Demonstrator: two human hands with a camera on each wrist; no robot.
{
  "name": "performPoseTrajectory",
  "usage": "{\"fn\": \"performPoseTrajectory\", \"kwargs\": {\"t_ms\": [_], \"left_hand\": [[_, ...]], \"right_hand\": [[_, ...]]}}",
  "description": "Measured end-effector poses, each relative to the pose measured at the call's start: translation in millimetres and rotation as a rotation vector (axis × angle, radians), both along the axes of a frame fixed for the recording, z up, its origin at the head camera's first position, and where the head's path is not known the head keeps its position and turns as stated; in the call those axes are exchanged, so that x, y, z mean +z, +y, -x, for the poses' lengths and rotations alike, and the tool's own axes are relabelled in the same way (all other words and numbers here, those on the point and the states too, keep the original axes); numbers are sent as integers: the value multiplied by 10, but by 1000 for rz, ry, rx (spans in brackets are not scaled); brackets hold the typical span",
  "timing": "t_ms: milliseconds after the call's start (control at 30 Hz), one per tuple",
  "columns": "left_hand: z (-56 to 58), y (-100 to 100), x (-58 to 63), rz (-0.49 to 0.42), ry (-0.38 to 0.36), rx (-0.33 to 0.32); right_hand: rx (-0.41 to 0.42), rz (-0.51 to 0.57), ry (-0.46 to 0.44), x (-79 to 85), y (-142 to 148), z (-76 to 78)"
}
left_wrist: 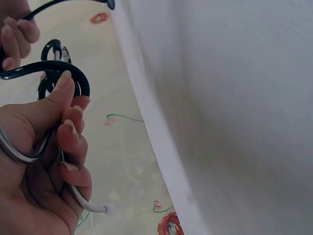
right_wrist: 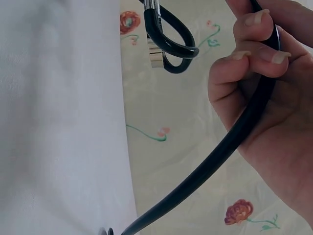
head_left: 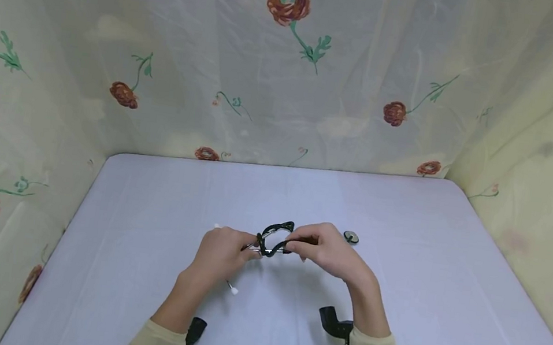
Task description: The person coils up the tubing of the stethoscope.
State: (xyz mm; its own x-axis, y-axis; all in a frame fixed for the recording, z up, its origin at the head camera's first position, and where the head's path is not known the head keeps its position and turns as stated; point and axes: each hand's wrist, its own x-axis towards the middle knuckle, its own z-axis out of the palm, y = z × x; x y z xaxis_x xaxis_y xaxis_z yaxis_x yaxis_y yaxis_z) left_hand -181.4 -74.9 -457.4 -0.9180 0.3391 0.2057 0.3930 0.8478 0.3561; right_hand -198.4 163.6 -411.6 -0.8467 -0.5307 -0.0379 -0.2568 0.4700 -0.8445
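Stethoscope [right_wrist: 210,169]: above surface [head_left: 451,277], between left hand [head_left: 225,253] and right hand [head_left: 325,250]. Chest piece [head_left: 351,238]: behind right hand, to the right. Ear tip [head_left: 234,291]: before left hand. Cloth [head_left: 336,116]: behind surface and along its left and right sides.

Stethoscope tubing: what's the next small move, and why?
I'd probably bring the right hand in and lay the black tubing along the existing loop. The left hand already grips the metal ear tubes with the looped part, while a loose length runs past the right hand toward the chest piece.
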Motion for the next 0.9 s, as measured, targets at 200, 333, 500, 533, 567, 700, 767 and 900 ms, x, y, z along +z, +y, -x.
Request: {"fn": "performPoseTrajectory", "kwargs": {"t_ms": [200,333,500,533,567,700,767,900], "left_hand": [[-12,41,-20,16,38,-137],[-20,52,-20,10,60,-230],[-41,78,3,-8,62,-311],[-47,86,10,-14,60,-323],[-53,95,19,-19,59,-334],[-79,125,64,-65,32,-372],[-93,136,88,-103,6,-392],[-112,149,111,-182,-44,-432]], "right_hand": [[-68,10,64,8,-6,0],[-109,23,110,8,-15,-2],[-159,38,120,-3,0,7],[-164,40,119,-9,10,13],[-168,42,117,-15,19,21],[-164,59,98,-66,81,73],[-150,81,77,-101,119,101],[-105,114,40,-164,187,142]]}}
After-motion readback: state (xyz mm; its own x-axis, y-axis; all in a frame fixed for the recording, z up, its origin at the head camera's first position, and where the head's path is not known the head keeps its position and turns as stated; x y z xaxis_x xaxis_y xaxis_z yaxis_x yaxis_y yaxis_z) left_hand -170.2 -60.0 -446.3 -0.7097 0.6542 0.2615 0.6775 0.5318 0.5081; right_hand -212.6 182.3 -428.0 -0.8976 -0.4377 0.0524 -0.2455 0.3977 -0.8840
